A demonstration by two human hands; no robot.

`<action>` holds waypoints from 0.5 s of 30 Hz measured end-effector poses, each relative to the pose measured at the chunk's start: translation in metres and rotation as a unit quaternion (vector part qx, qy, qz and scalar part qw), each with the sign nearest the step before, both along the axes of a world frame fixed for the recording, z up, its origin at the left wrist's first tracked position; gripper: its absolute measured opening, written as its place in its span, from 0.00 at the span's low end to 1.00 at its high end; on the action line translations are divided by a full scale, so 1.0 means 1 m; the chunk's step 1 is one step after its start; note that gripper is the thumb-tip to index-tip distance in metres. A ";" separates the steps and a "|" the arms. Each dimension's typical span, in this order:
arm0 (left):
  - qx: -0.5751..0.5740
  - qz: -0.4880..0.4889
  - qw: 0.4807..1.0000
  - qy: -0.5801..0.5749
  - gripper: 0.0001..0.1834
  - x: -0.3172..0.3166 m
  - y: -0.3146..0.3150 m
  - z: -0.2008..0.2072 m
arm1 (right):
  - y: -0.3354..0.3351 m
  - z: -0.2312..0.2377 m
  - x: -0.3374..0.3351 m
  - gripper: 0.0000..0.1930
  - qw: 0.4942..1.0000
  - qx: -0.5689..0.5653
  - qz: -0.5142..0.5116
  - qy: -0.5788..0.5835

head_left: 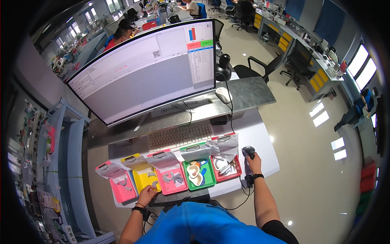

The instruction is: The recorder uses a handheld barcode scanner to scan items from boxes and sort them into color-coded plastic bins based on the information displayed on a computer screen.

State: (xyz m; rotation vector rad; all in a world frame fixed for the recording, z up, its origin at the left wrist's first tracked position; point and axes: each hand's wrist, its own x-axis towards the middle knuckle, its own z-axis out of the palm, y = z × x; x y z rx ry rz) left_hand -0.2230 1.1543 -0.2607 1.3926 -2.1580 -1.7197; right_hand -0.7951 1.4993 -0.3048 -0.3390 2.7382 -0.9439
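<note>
The left forearm point(133, 226) slants forward and inward, bringing the left hand point(147, 195) over the front edge of the tabletop point(264, 142), toward its left corner, fingers directed inward. The right forearm point(266, 201) crosses the same edge near the right corner, the right hand point(255, 163) curled in a grip.

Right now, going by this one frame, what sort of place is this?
Probably a dental laboratory or similar workroom: the green tray holds what look like dental models, the right hand grips a dark handheld scanner, and benches with yellow drawers stand beyond.
</note>
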 end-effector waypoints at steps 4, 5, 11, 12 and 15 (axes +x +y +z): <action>-0.013 0.019 1.000 -0.009 0.12 -0.002 0.004 0.006 | -0.003 0.030 0.015 0.27 0.998 0.046 0.006 0.044; -0.009 0.022 0.999 -0.028 0.12 -0.003 0.004 0.008 | -0.003 0.044 0.019 0.27 0.997 0.028 0.023 0.063; -0.031 0.019 0.999 -0.031 0.11 -0.003 0.006 0.010 | -0.077 0.142 -0.049 0.10 0.957 -0.224 0.007 0.184; -0.034 0.013 0.999 0.005 0.11 -0.004 0.004 0.007 | -0.111 0.151 -0.071 0.10 0.921 -0.315 0.045 0.226; 0.036 0.076 0.996 0.036 0.11 -0.001 -0.001 -0.005 | -0.194 0.175 -0.124 0.17 0.920 -0.288 0.139 0.227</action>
